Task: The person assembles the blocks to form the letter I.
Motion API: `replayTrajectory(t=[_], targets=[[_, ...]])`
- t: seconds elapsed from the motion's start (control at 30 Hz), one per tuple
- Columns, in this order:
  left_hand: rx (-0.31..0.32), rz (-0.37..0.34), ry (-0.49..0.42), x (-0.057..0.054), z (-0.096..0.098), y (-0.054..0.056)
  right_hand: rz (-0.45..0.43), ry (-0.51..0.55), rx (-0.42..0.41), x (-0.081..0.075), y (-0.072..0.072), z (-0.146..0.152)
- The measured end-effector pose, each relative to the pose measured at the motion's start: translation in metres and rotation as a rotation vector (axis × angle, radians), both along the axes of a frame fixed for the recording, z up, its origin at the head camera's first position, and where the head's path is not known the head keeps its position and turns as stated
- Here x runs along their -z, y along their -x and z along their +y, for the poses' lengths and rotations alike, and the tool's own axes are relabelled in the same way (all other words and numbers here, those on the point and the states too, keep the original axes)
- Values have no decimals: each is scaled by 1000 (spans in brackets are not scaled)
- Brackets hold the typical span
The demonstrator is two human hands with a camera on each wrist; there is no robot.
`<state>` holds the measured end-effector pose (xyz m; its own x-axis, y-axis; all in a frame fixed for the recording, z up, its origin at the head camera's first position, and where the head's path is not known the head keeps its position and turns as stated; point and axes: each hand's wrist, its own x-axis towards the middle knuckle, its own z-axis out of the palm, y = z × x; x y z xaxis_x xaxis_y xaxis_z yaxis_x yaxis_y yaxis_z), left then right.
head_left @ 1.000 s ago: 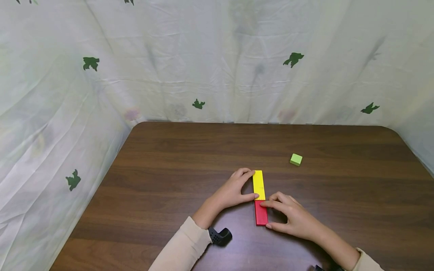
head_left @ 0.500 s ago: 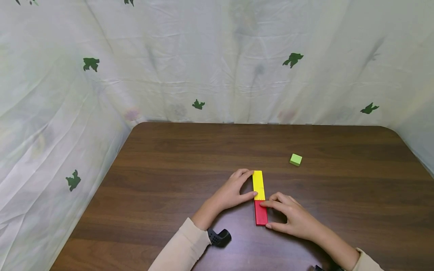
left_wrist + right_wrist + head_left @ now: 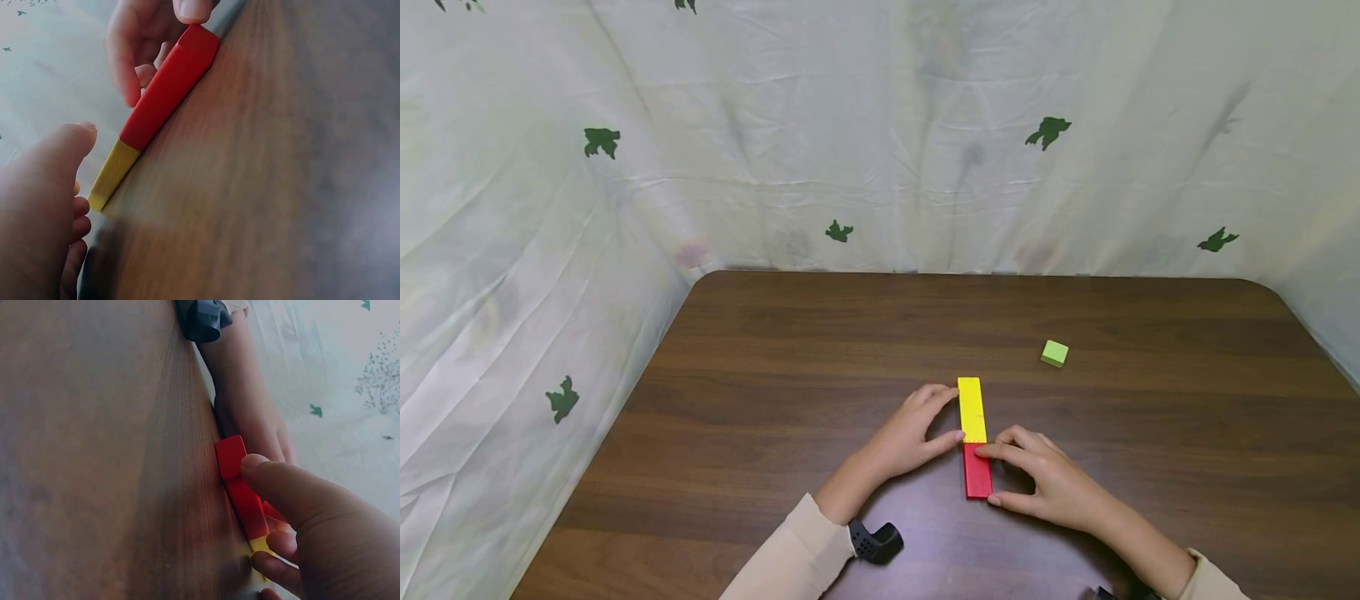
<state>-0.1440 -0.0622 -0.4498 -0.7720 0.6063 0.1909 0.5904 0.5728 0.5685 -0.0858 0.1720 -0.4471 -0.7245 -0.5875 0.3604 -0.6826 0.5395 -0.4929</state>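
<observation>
One red block (image 3: 977,479), one yellow block (image 3: 972,410), end to end

Long axes run to the wooden table's (image 3: 775,375) far edge, leaning slightly left. Yellow butts against red's far end. Right hand (image 3: 1041,475) pinches the red block. Left hand (image 3: 908,433)'s relaxed, beyond red and left; can't tell if it touches yellow. One lime-green block (image 3: 1055,353) sits well past red, rightward.

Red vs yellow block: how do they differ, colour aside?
Length: the yellow block looks longer than the red block.
Place: the yellow block is the far one, the red block the near one.
Hands: the left hand is at the yellow block's left edge; the right hand holds the red block.
Shared: both lie in line, end to end.
</observation>
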Motion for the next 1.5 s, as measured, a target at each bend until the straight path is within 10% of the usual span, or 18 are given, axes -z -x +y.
replayTrajectory(t=[1.5], targets=[[52,24,114,-4,2,-11,-23,-5,-16,0,1,-1]])
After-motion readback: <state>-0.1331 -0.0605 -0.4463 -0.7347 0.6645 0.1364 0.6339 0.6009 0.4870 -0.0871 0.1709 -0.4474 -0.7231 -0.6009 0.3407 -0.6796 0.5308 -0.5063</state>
